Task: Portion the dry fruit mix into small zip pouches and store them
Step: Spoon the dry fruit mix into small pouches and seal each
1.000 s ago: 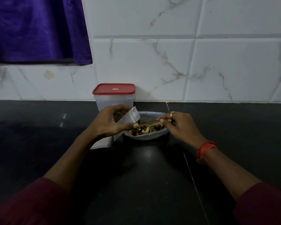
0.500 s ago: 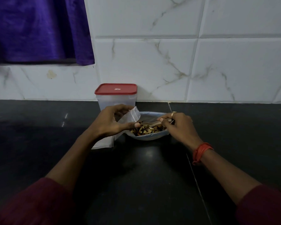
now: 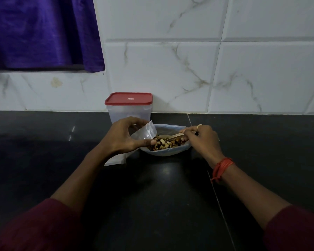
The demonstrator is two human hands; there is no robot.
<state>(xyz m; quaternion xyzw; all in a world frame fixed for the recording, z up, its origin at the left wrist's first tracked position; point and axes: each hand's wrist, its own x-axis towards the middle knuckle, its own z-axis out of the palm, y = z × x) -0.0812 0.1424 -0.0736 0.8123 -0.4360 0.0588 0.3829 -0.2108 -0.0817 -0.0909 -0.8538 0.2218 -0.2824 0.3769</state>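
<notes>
Your left hand [image 3: 123, 139] sits at nine o'clock of the bowl [image 3: 168, 153], thumb and fingers pinching a small clear zip pouch [image 3: 146, 130] whose top leans toward the bowl's rim; at six o'clock of that hand, partly under your arm, a flat stack of spare pouches [image 3: 115, 161] lies on the dark counter [image 3: 43, 160]; at twelve o'clock of the hand a clear container [image 3: 129, 113] with a red lid [image 3: 128, 98] on stands against the tiled wall [image 3: 170, 69]; the pale bowl holds the dry fruit mix [image 3: 162, 143]; a light spoon [image 3: 172, 137] lies over the mix, its scoop end toward nine o'clock; your right hand [image 3: 201, 140], at three o'clock of the bowl, curls its fingers round the spoon's handle. The step looks like scooping a portion for the pouch; whether the pouch mouth is spread cannot be told, so part its lips with thumb and forefinger first; hold the pouch low beside the rim so spills fall back into the bowl; take a modest scoop, level it, carry it the short way toward nine o'clock; tip only once the scoop end is inside the mouth; leave room at the top for the zip.
</notes>
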